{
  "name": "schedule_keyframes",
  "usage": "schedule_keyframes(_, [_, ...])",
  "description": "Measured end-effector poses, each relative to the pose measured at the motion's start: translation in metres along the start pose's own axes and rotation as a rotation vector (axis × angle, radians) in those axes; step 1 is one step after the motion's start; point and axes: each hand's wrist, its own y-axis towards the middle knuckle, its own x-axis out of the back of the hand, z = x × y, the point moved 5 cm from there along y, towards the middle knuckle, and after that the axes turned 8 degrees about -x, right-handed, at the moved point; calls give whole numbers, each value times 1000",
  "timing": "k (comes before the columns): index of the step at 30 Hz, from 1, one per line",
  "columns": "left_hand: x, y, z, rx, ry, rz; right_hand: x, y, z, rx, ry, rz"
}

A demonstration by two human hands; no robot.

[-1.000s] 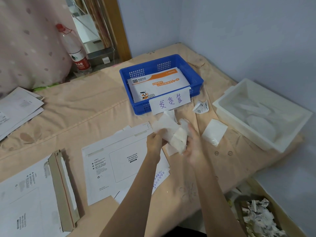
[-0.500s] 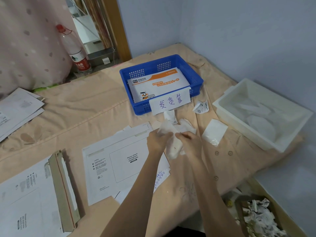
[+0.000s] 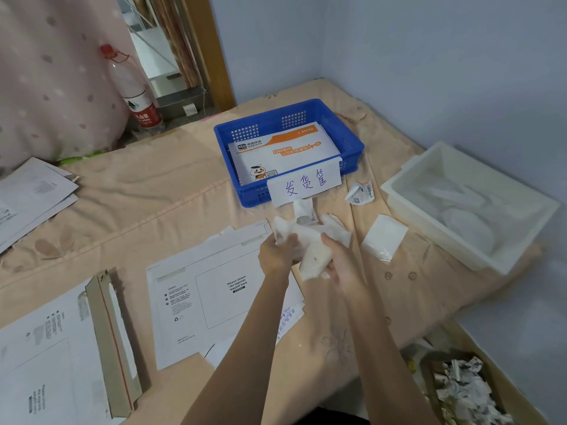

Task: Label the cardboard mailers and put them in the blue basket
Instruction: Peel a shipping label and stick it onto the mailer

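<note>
Both hands hold a crumpled white backing paper (image 3: 310,240) above the bed, just in front of the blue basket (image 3: 352,142). My left hand (image 3: 276,254) grips its left part, and my right hand (image 3: 340,259) grips its lower right part. The basket holds an orange and white mailer (image 3: 285,151) and carries a handwritten paper sign (image 3: 305,184) on its front. A white cardboard mailer (image 3: 214,292) lies flat under my left forearm, its waybill box facing up. Another mailer (image 3: 46,357) with an open flap lies at the lower left.
A white plastic tub (image 3: 478,250) stands at the right. A blank label sheet (image 3: 383,237) and a crumpled scrap (image 3: 360,193) lie between tub and basket. More mailers (image 3: 33,191) are stacked at the far left. A bottle (image 3: 135,93) stands behind. A box of crumpled paper (image 3: 466,391) sits on the floor.
The paper was held spread between both hands, then my hands came together and squeezed it. It is now more crumpled and sits a little lower.
</note>
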Motion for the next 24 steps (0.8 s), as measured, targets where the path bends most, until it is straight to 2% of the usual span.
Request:
schedule_keyframes(2, [-1,-1,-6,-39,34,-12,-5,-2,5,42,-21,-48])
schedule_keyframes(5, [2,0,-11,-73,51,-54,-10,-6,16,210,-181,-53])
schedule_keyframes(7, [2,1,-9,-68,25,-49,-11,-5,9,98,-292,-25])
schedule_keyframes(9, [1,-2,-8,-52,-33,3,-6,1,1,48,-414,-74])
schedule_keyframes(13, [-4,-12,-5,-44,-57,190,0,1,-3,47,-178,-49])
schedule_keyframes(20, [-7,-21,-2,-120,-70,378,2,0,-9,-29,117,24])
schedule_keyframes(22, [-7,-22,0,-148,-39,416,3,3,-10,-36,125,40])
schedule_keyframes(24, [-7,-20,2,-175,0,384,3,5,-12,-47,104,37])
